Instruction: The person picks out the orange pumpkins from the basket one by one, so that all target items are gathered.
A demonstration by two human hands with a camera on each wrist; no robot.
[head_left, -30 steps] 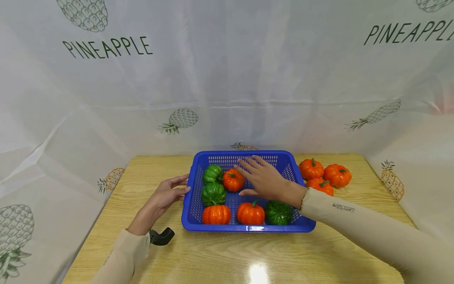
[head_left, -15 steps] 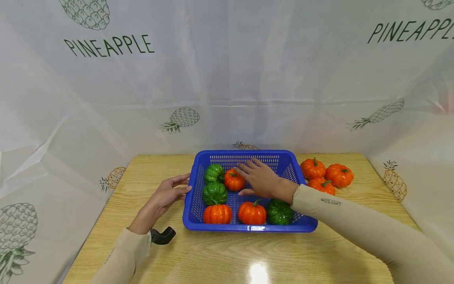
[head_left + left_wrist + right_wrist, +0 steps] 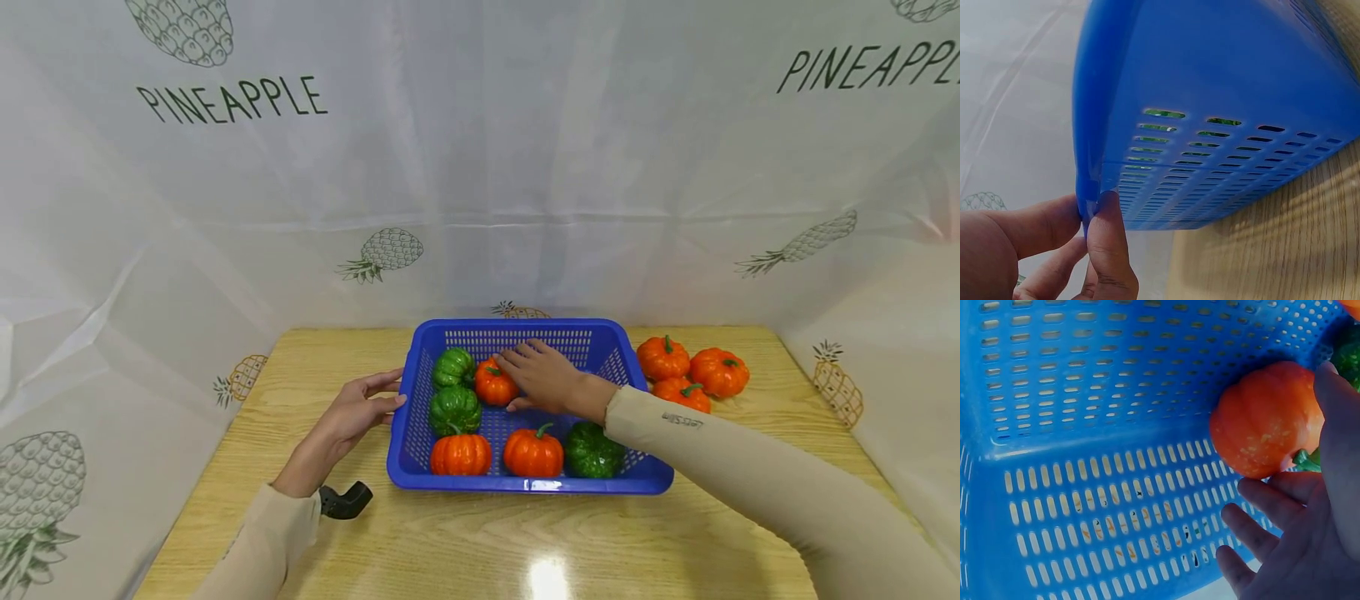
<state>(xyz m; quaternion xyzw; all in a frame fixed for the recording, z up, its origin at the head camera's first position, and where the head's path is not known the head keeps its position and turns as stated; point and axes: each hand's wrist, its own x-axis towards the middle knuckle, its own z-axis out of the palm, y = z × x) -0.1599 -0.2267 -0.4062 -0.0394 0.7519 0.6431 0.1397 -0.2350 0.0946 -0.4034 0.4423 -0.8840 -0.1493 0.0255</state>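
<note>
A blue perforated plastic basket (image 3: 525,485) stands on the wooden table. Its left rim is pinched by my left hand (image 3: 365,410), thumb on one side and fingers on the other, as the left wrist view shows. Over the basket, my right hand (image 3: 546,379) reaches with its fingers extended, right beside a small orange pumpkin (image 3: 493,385). The right wrist view has an orange pumpkin (image 3: 1266,419) between thumb and fingers, not gripped. Two green pumpkins (image 3: 453,408) line the left side. Along the front lie two orange pumpkins (image 3: 459,455) and a dark green one (image 3: 592,452).
Three orange pumpkins (image 3: 663,360) lie on the table (image 3: 442,550) just right of the basket. A black curved piece (image 3: 347,500) sticks out by my left wrist. Behind the table hangs a white cloth (image 3: 480,167) with a pineapple print.
My right hand has lowered and shifted slightly left, closer to the orange pumpkin in the basket. The left hand stays at the rim, and the pumpkins keep their places.
</note>
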